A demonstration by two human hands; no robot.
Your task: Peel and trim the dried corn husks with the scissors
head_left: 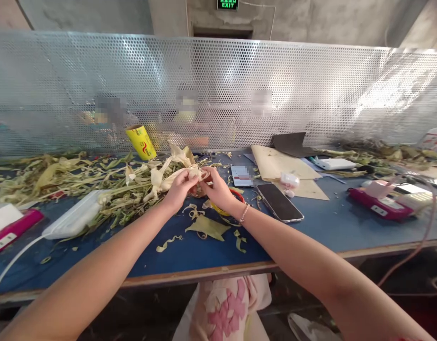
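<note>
A bundle of pale dried plant husk (195,171) is held up just above the table between my two hands. My left hand (180,187) is closed on its left side, fingers pinched together. From the other side my right hand (218,188) pinches the same bundle, thumb and fingers bent in. A bracelet circles my right wrist. Below the right hand a yellow-and-red ring (236,191) is partly covered. Curled strips and a flat green husk piece (208,228) lie on the blue table (161,263) beneath. Exactly how the fingertips meet the husk is hidden.
Dried stalks and husks (122,203) heap at the left, around a tilted yellow cylinder (141,142). To the right lie a phone (280,202), a light card (241,175) and beige paper (275,163). Magenta power strips (379,203) sit further out. A perforated metal screen (225,71) stands behind.
</note>
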